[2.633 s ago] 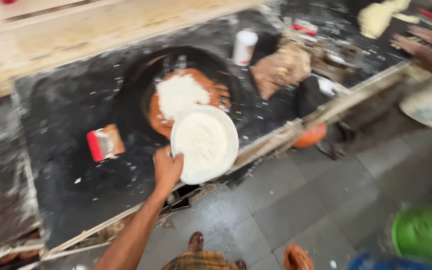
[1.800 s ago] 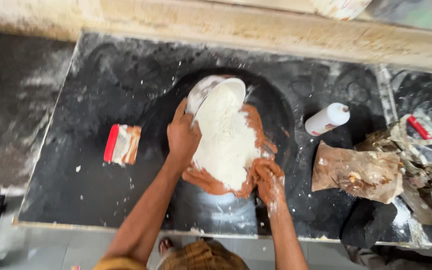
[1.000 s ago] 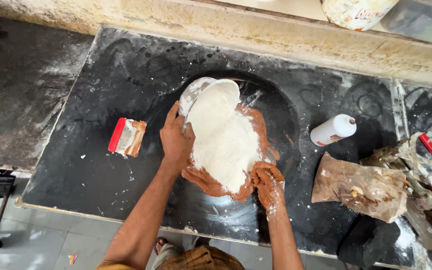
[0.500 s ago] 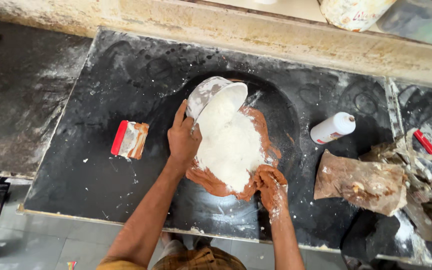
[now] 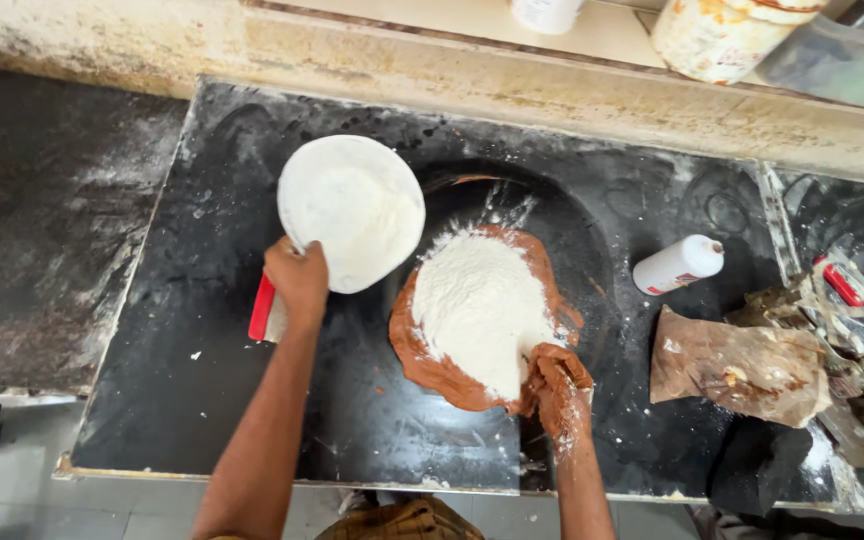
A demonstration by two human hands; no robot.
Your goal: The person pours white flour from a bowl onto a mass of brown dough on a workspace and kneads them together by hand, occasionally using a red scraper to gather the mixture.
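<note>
So the left hand point(image 5: 297, 278) is gripping a white round bowl point(image 5: 352, 225) by its near rim, fingers clamped on the edge, and it's tipping the open side up toward the camera, a bit left of the dark shallow basin point(image 5: 572, 250) sunk into the black tabletop point(image 5: 182, 380). The inside of the bowl is looking dusted white and otherwise about empty, so I'm guessing it's light now and easy to swing one-handed, though that floury rim is probably a bit slippery, so a pinch right over the lip seems like the sensible hold.

The right hand point(image 5: 560, 385) is pressing down at the near edge of a brown dough mass point(image 5: 432, 355) with a heap of white flour point(image 5: 477, 305) sitting on top. Fingers are curled together and caked in dough. That dough is looking soft and sticky, the kind that clings rather than lifts clean, and the flour is loose and will scatter if jolted.

Nearby there's a white bottle point(image 5: 677, 265) lying on its side, a crumpled brown paper bag point(image 5: 737, 365), and a red-and-white scraper point(image 5: 264, 310) just under the left hand.
</note>
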